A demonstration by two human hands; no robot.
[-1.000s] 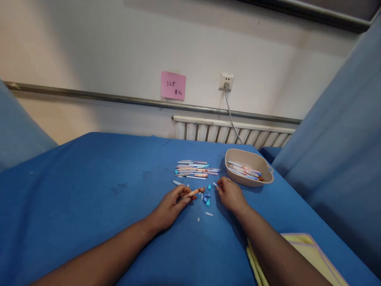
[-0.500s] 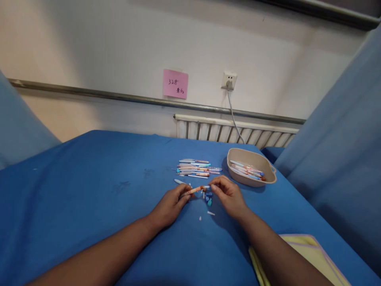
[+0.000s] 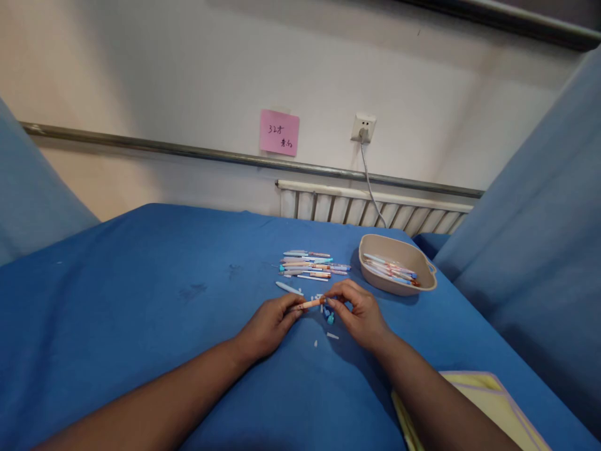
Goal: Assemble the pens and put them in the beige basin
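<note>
Left hand (image 3: pixel 268 324): fingers closed around orange pen (image 3: pixel 310 304).
Right hand (image 3: pixel 360 312): fingers pinched at pen's brown end.
Orange pen: between both hands, over blue cloth (image 3: pixel 225 388), near small blue pieces (image 3: pixel 330 318).

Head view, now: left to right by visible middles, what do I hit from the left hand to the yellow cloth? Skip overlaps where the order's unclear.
Left hand, orange pen, right hand, tan basket, yellow cloth.
</note>
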